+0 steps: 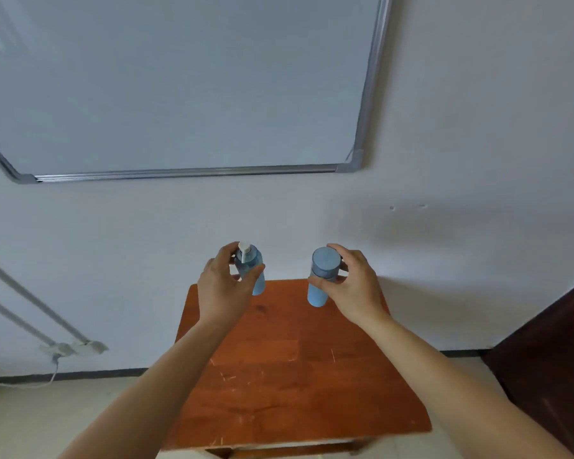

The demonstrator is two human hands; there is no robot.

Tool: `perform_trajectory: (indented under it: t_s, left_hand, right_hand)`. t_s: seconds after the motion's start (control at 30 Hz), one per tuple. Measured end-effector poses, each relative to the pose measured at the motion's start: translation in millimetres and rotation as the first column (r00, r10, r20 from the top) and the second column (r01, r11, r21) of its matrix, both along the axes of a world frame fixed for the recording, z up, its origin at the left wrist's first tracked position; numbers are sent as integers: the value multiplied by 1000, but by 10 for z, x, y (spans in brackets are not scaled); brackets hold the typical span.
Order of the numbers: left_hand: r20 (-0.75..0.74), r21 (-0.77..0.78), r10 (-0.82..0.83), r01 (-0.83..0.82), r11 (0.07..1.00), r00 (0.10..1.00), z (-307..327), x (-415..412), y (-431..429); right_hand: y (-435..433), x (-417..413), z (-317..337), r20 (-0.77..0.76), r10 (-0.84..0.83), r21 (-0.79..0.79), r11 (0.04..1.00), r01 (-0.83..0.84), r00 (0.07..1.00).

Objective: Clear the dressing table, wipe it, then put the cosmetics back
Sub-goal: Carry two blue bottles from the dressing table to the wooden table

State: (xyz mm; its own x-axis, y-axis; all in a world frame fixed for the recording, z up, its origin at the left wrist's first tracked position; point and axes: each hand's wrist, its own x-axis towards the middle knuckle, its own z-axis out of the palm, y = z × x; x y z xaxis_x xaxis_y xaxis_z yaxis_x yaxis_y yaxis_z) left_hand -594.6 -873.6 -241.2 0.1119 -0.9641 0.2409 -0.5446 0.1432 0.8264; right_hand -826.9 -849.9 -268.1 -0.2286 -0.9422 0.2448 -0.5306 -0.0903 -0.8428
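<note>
You hold one blue bottle in each of your hands.
Your left hand (220,282) grips the pump bottle (253,270), your right hand (352,282) the capped bottle (322,276), both near the tabletop's (292,366) far edge.

pump bottle (257,276) blue, white pump | capped bottle (320,283) blue | table (295,376) reddish-brown

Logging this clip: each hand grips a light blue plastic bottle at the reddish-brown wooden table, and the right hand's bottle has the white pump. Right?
No. In the head view the left hand holds the white-pump bottle; the right hand holds the blue-capped bottle.
</note>
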Motion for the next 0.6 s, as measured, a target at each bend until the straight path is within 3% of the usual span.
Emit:
perform_trajectory:
  t_s: [0.27,0.6]
  left_hand:
    - [-21,145,-142,144,979,990,-568,211,-934]
    - [1,299,-176,167,939,984,-1477,126,-1366]
  right_hand:
    - [-719,350,-364,17,-55,101,994,53,998]
    - [-1278,478,-1247,121,-55,154,987,36,991]
